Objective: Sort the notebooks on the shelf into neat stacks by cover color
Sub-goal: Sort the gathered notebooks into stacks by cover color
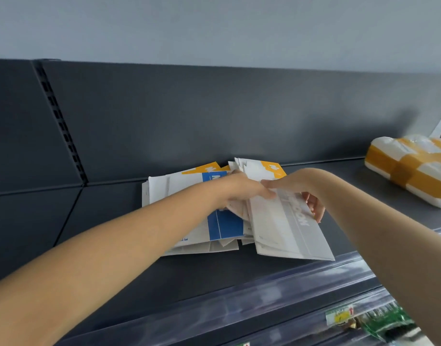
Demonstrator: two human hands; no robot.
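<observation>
Grey notebook (287,231) held by right grip (298,189); left grip (242,192) pinches it.

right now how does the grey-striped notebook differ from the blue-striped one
The grey-striped white notebook lies on top at the pile's right, gripped by the right hand. The blue-striped white notebook lies lower, partly hidden by the left hand. Both are thin, white-covered, on the dark shelf.

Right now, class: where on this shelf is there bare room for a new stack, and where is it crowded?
Bare shelf lies left of the notebooks, and between them and the wrapped bundle at right. Crowded: the middle, where left hand and right hand grip them.
</observation>
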